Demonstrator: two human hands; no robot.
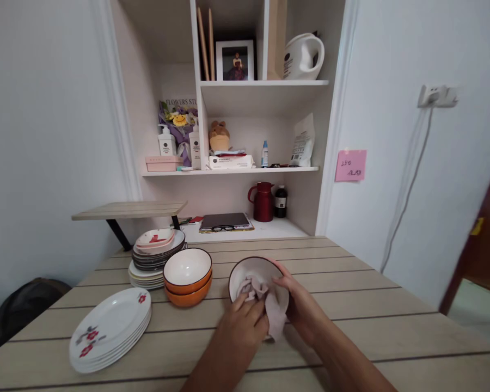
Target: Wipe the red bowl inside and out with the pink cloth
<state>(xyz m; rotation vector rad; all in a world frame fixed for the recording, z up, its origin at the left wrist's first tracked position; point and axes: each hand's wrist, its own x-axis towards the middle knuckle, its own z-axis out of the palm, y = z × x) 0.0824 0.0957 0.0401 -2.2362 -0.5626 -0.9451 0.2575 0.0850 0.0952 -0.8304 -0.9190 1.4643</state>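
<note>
The white bowl with a dark rim sits tilted toward the viewer just below the centre of the view, its lower edge over the wooden desk. The left hand lies at the bowl's 6 o'clock, and its grip is closed on a pale pink cloth, pressing the cloth against the inner wall of the bowl; part of the cloth hangs over the rim at 5 o'clock. The right hand holds the bowl at its 3 o'clock, fingers curled over the rim in a closed grip and thumb toward the inside. At the bowl's 9 o'clock, just beside it, stand two nested orange bowls with white interiors. At 10 o'clock from the white bowl, behind the orange pair, stands a stack of mixed plates topped by a small pink-patterned dish. At 8 o'clock, near the desk's edge, lies a stack of white plates with red flower prints. At 12 o'clock, beyond the desk, a recessed shelf unit holds a red jug, a dark bottle, a tablet, a framed photo and a white kettle. A pink note is fixed to the wall at 2 o'clock.
</note>
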